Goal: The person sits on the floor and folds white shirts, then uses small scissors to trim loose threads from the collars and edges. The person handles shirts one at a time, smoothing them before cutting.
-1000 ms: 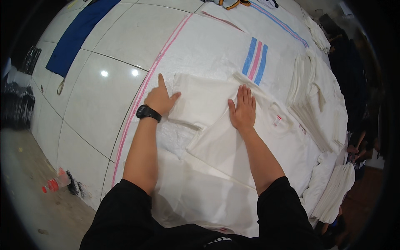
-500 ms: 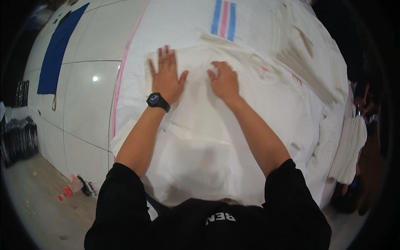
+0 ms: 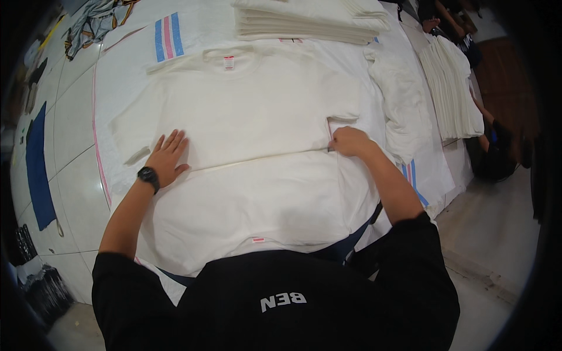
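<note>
A white T-shirt (image 3: 246,105) with a red-and-white neck label lies flat, its hem across a second white T-shirt (image 3: 257,199) lying neck toward me. My left hand (image 3: 170,155), wearing a black watch, rests palm down with open fingers at the upper shirt's hem, left side. My right hand (image 3: 345,142) is closed, pinching the hem's right corner below the short sleeve; a small dark spot at its fingertips is too small to make out.
The white sheet (image 3: 117,82) has pink and blue stripes. Folded white stacks (image 3: 304,26) (image 3: 451,88) and rumpled white fabric (image 3: 395,102) lie around. Grey clothing (image 3: 93,29), a blue cloth (image 3: 36,164) and black wrapped bundles (image 3: 41,286) lie left. Co-workers (image 3: 494,149) are at right.
My left hand has moved left and down along the shirt; my right hand has moved down to the hem's corner and closed. The view has shifted, showing the whole upper shirt.
</note>
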Demonstrator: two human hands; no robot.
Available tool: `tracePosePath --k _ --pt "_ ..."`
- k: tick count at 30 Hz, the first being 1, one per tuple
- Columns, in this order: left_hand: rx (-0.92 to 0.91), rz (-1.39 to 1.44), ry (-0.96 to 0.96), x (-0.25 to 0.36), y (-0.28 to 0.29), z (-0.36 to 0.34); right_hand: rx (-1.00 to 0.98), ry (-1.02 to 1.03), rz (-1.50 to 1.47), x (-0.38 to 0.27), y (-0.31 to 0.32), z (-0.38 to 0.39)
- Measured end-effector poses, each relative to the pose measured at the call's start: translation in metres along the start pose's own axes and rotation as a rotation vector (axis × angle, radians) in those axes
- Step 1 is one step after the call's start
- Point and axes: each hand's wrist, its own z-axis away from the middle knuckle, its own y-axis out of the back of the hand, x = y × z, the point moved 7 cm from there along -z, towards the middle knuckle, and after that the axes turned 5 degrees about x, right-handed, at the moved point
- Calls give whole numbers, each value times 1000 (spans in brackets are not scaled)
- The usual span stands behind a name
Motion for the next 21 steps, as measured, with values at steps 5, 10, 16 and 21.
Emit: tracePosePath --k 5,10,16,21 --pt "183 283 44 56 79 120 883 357 -202 -3 32 151" --pt "125 371 -80 130 86 226 688 770 -271 -67 -19 258" --pt "240 164 -55 157 83 251 691 847 -77 -84 -36 285" --pt "243 112 -9 165 87 259 861 745 -46 -78 -17 291"
